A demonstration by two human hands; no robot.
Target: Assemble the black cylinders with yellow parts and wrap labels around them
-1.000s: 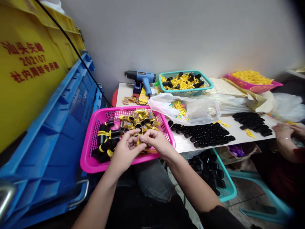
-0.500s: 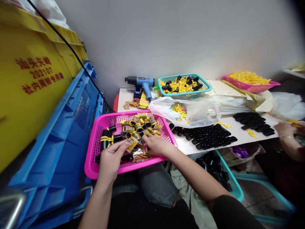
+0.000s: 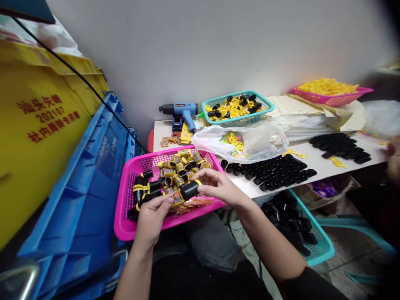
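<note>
My right hand (image 3: 220, 188) pinches a small black bottle-like cylinder (image 3: 189, 190) by its yellow-rimmed end, holding it sideways above the pink basket (image 3: 119, 218). Close to the other end of the cylinder, my left hand (image 3: 152, 216) grips a printed yellow label sleeve (image 3: 177, 198) between thumb and fingers. The sleeve meets or nearly meets the cylinder; I cannot tell whether they touch. Inside the basket lie a heap of cylinders in yellow printed sleeves (image 3: 180, 168), bare black cylinders with yellow rings (image 3: 138, 193) and a stack of flat labels (image 3: 196, 204).
Behind the basket stands a blue heat gun (image 3: 184, 110). A teal basket (image 3: 239, 121) of yellow and black parts, a clear plastic bag (image 3: 206, 141) and rows of black pieces (image 3: 278, 173) occupy the table. Blue crates (image 3: 75, 196) rise at left. A co-worker's hand (image 3: 394, 160) is at far right.
My right hand has come up out of the heap with the black cylinder and brought it beside the label sleeve. My left hand keeps hold of the sleeve. The view has shifted slightly.
</note>
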